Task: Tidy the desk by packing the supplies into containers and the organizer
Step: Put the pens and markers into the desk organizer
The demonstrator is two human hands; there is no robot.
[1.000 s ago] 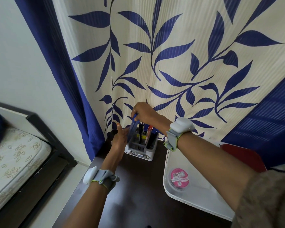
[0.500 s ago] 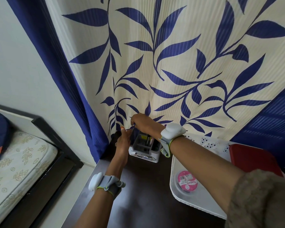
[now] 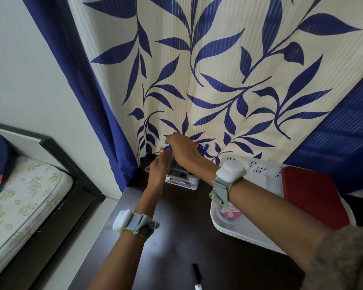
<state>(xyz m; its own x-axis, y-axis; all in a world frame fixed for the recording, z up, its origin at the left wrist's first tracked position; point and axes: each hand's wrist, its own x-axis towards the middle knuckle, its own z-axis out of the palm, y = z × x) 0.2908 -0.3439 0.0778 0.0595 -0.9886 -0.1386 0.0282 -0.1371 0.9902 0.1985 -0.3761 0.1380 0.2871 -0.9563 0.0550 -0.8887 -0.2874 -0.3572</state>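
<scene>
Here the organizer (image 3: 182, 181), a white box with compartments, stands at the far edge of the dark desk (image 3: 176, 248), against the curtain (image 3: 218, 70). Pens (image 3: 203, 147) stand upright in its rear compartments. The right hand (image 3: 183, 150) is over the organizer, fingers curled on a blue item (image 3: 169, 148), probably a pen; most of it is hidden behind the hand. The left hand (image 3: 158, 168) lies against the organizer's left side with fingers extended; whether it grips anything cannot be told. A black marker (image 3: 197, 276) lies alone on the desk's near edge, well apart from the organizer. To the right sits a white tray (image 3: 249, 235) holding a round pink-labelled container (image 3: 230, 212) and a red lid (image 3: 314, 197). A bed (image 3: 23, 197) stands left of the desk.
</scene>
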